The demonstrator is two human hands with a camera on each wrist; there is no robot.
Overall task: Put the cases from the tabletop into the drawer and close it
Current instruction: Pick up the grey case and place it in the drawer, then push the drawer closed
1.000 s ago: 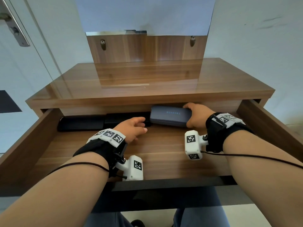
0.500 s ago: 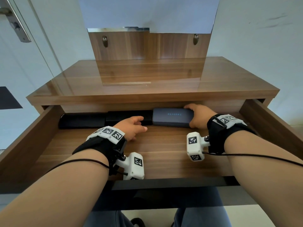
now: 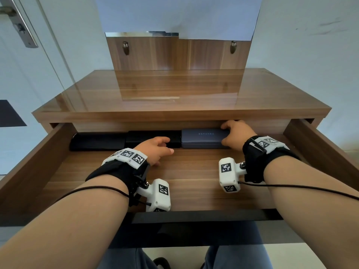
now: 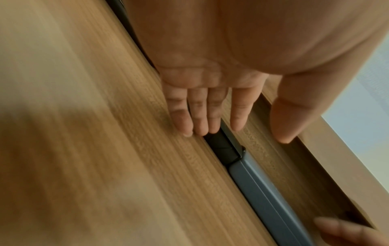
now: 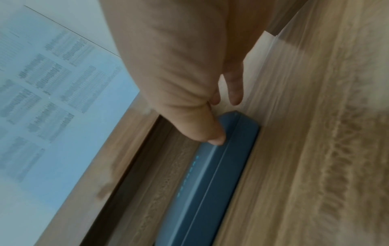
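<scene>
The wooden drawer (image 3: 33, 166) stands pulled out under the bare tabletop (image 3: 174, 90). Three cases lie in a row along its back: a black case (image 3: 97, 141) at the left, a second black case (image 3: 149, 136) in the middle, and a blue-grey case (image 3: 202, 137) (image 5: 221, 174) (image 4: 263, 188) at the right. My right hand (image 3: 225, 133) (image 5: 223, 123) grips the blue-grey case's right end, thumb on its near top edge, fingers behind it. My left hand (image 3: 165, 146) (image 4: 210, 129) lies with straight fingers on the drawer floor, fingertips at the middle black case.
A wooden back panel (image 3: 174, 55) with a sheet of paper over it rises behind the tabletop. A door with a metal handle (image 3: 19, 26) is at the left, a wall at the right. The drawer's dark front edge (image 3: 194, 217) is above my legs.
The right hand has slid the blue-grey case left and back until it lines up flush with the middle black case. The left hand has barely moved.
</scene>
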